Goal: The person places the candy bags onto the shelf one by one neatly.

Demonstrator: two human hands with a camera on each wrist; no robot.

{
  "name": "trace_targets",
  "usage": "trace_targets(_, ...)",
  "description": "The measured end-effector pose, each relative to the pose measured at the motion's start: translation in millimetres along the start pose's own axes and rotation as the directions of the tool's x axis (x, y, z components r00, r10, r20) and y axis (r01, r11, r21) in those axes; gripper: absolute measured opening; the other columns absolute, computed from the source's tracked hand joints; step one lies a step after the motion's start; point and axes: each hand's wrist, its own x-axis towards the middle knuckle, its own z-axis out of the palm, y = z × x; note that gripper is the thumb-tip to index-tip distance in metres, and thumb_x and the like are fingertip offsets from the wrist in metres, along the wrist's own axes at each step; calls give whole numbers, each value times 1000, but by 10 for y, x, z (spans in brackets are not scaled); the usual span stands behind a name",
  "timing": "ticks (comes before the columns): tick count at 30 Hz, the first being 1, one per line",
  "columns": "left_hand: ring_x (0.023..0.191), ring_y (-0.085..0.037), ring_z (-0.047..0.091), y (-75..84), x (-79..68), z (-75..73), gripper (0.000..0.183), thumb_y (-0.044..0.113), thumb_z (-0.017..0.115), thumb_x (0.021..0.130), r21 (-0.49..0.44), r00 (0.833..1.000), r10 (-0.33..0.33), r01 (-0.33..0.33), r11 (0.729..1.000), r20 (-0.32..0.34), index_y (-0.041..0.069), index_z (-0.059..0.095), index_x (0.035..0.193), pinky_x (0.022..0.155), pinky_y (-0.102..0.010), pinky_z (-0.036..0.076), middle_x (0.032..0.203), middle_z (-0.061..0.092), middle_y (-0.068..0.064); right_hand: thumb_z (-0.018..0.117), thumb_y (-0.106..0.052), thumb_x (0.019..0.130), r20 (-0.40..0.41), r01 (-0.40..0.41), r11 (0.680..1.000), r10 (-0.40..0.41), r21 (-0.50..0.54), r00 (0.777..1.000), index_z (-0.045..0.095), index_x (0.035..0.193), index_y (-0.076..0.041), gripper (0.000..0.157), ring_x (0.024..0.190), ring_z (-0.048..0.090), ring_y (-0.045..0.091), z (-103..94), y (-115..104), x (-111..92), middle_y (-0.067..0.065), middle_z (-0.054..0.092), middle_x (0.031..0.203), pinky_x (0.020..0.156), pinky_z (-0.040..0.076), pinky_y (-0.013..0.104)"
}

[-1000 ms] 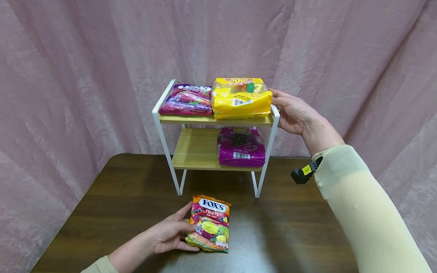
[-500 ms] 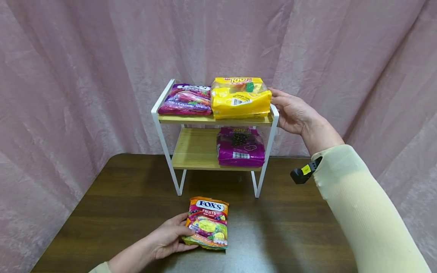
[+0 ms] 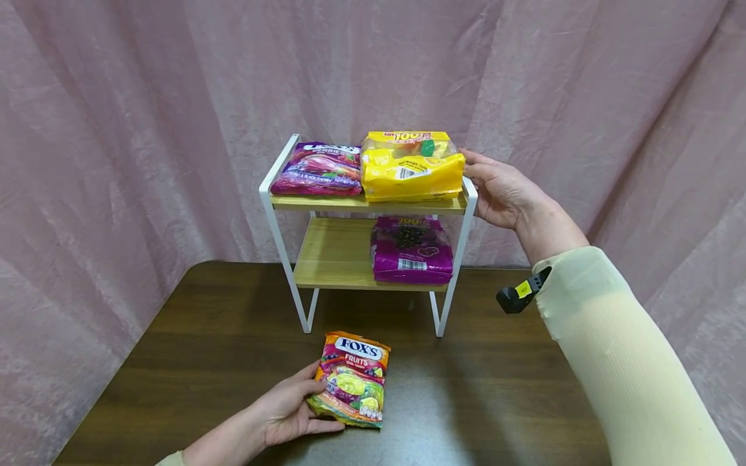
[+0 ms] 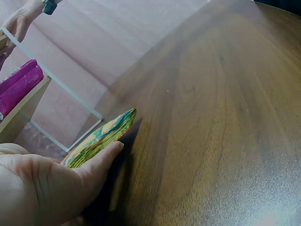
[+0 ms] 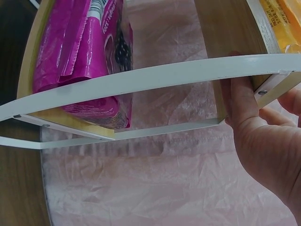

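Observation:
My left hand (image 3: 291,409) grips the lower left edge of an orange and pink Fox's Fruits candy bag (image 3: 353,382), which is tilted in front of the shelf rack, close over the table. In the left wrist view the candy bag (image 4: 101,139) shows edge-on beyond the thumb. At the upper right, my right hand (image 3: 504,194) holds the right end of the rack's top shelf (image 3: 326,202). The right wrist view shows a digit of the right hand (image 5: 263,136) under that shelf and other fingers higher beside it. Some fingertips are hidden behind the yellow candy bag (image 3: 414,178).
A purple Fox's Berries bag (image 3: 320,171) lies left of the yellow bag on the top shelf. A magenta candy bag (image 3: 412,259) sits on the right of the lower shelf (image 3: 332,252). The white-framed rack stands on a brown table (image 3: 221,336) before a pink curtain (image 3: 175,129).
My left hand and the Fruits candy bag have shifted slightly left, and the bag leans a little more. The right hand stays at the shelf end.

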Motion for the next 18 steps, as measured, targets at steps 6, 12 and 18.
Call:
trace_targets(6, 123, -53, 55, 4, -5, 29, 88, -5, 46, 104, 10, 1000, 27, -27, 1000, 12, 23, -12, 164, 98, -67, 49, 145, 40, -39, 57, -18, 107, 5, 4, 1000, -4, -5, 1000, 25, 164, -31, 66, 107, 70, 21, 1, 5, -2, 11, 43, 151, 89, 59, 36)
trace_targets(12, 123, -53, 55, 1, -11, 43, 90, -10, 44, 102, 8, 999, 47, -47, 999, 1, 23, -12, 164, 99, -66, 49, 147, 37, -40, 55, -19, 108, 3, 9, 1000, -8, -11, 1000, 23, 164, -31, 66, 108, 70, 21, -1, 6, -4, 11, 42, 151, 89, 59, 37)
trace_targets(18, 125, -53, 53, -13, -17, 22, 86, -11, 40, 102, 14, 997, 72, -72, 997, -8, 20, -13, 164, 100, -63, 49, 149, 31, -43, 56, -19, 107, 5, 9, 1000, -9, -2, 1000, 25, 164, -30, 66, 108, 70, 21, -1, 6, -4, 11, 43, 151, 89, 60, 37)
